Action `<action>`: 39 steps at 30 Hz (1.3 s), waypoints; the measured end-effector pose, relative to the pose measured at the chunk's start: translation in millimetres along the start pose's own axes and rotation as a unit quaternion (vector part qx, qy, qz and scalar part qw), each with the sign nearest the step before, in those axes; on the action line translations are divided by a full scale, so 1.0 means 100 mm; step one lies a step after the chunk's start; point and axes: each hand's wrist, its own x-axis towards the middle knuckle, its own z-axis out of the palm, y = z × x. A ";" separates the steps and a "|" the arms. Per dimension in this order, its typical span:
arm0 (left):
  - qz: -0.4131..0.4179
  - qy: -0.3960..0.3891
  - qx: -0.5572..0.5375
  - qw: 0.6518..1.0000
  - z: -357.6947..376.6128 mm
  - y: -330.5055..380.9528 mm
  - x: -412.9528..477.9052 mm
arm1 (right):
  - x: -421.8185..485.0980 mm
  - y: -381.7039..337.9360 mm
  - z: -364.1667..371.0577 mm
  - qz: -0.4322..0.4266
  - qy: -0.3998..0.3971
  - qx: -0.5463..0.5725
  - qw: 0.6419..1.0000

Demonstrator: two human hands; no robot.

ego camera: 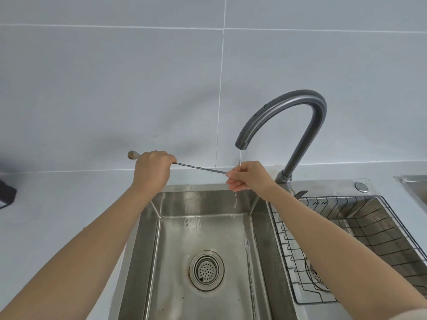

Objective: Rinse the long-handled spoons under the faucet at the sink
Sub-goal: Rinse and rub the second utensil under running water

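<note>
A long-handled spoon with a twisted metal stem is held level above the back of the sink. My left hand grips it near its rounded bowl end, which sticks out to the left. My right hand closes round the other end, directly under the dark grey faucet. A thin stream of water falls onto my right hand and drips into the basin. A second long twisted utensil with a small forked tip lies on the basin floor by the right wall.
A round drain strainer sits in the basin's middle. A black wire basket fills the right basin. A dark object stands on the counter at the far left. A grey tiled wall rises behind.
</note>
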 end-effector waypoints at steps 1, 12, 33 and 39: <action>-0.005 -0.003 -0.004 1.000 0.00 -0.02 -0.01 | 0.01 0.00 0.01 -0.003 -0.004 -0.026 1.000; 0.068 0.052 -0.020 0.996 0.10 0.29 0.03 | -0.08 -0.12 0.05 -0.040 -0.054 -0.272 0.960; -0.334 -0.144 -0.744 0.560 0.21 1.62 -0.15 | -0.41 0.28 -0.34 -0.059 0.060 -0.214 0.973; -0.287 -0.162 -0.736 0.591 0.25 1.61 -0.21 | -0.48 0.43 -0.42 -0.056 0.068 -0.177 0.980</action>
